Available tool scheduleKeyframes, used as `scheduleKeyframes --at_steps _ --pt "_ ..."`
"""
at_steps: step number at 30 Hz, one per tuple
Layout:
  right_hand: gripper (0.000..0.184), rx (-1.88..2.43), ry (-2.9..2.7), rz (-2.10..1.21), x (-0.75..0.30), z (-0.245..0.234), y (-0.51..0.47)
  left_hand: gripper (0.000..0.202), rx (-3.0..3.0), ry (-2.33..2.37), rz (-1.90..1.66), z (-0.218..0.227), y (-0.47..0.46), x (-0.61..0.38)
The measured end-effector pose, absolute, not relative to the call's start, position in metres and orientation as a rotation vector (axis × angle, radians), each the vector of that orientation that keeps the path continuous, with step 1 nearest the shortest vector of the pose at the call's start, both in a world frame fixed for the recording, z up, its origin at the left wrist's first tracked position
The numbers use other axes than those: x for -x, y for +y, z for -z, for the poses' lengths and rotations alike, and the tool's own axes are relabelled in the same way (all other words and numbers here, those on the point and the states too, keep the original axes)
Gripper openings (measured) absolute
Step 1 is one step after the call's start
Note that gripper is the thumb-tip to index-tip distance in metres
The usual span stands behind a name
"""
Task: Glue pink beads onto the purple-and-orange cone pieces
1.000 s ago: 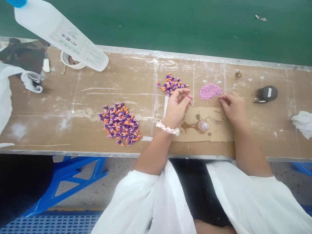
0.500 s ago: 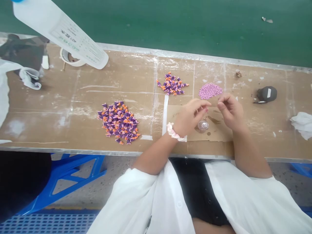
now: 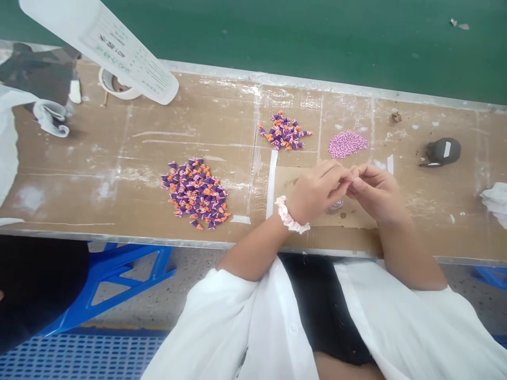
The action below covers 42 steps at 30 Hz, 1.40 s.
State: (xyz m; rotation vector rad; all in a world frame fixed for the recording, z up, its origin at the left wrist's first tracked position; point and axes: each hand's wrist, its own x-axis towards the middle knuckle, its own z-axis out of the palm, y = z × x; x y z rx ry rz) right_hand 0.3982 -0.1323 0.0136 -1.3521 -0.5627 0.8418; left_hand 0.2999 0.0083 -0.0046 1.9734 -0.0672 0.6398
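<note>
My left hand (image 3: pixel 317 192) and my right hand (image 3: pixel 376 192) meet fingertip to fingertip above a cardboard sheet (image 3: pixel 285 179) on the table. Both pinch together; whatever they hold is too small to make out. Just under them a small clear cap (image 3: pixel 336 206) lies on the cardboard. A small heap of purple and orange pieces (image 3: pixel 283 132) lies beyond my left hand. A little pile of pink beads (image 3: pixel 346 144) lies beyond my right hand. A bigger heap of purple and orange pieces (image 3: pixel 194 192) sits to the left.
A white bottle (image 3: pixel 106 45) hangs in at the top left over a tape roll (image 3: pixel 114 87). A dark grey object (image 3: pixel 441 152) and crumpled white paper (image 3: pixel 495 200) lie at the right. A blue stool (image 3: pixel 114 285) stands below the table's front edge.
My left hand came back from the small purple heap and moved right. My right hand left the pink beads and moved in. Their fingertips now touch over the cardboard.
</note>
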Motion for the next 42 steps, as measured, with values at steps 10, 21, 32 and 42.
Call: scheduleKeyframes --at_steps 10,21,32,42 --pt "0.006 1.596 -0.801 -0.191 -0.379 -0.015 -0.134 0.037 -1.216 0.015 -0.193 0.002 0.002 -0.299" --pt "0.008 1.651 -0.949 -0.045 -0.377 -0.014 -0.138 0.045 -0.999 0.026 -0.011 0.002 -0.004 -0.299" --pt "0.011 1.687 -1.078 -0.084 -0.384 -0.02 -0.141 0.038 -1.253 -0.039 -0.085 0.0 -0.002 -0.295" --pt "0.014 1.615 -0.957 -0.335 -0.391 -0.028 -0.141 0.029 -1.536 -0.055 -0.269 -0.007 0.006 -0.296"
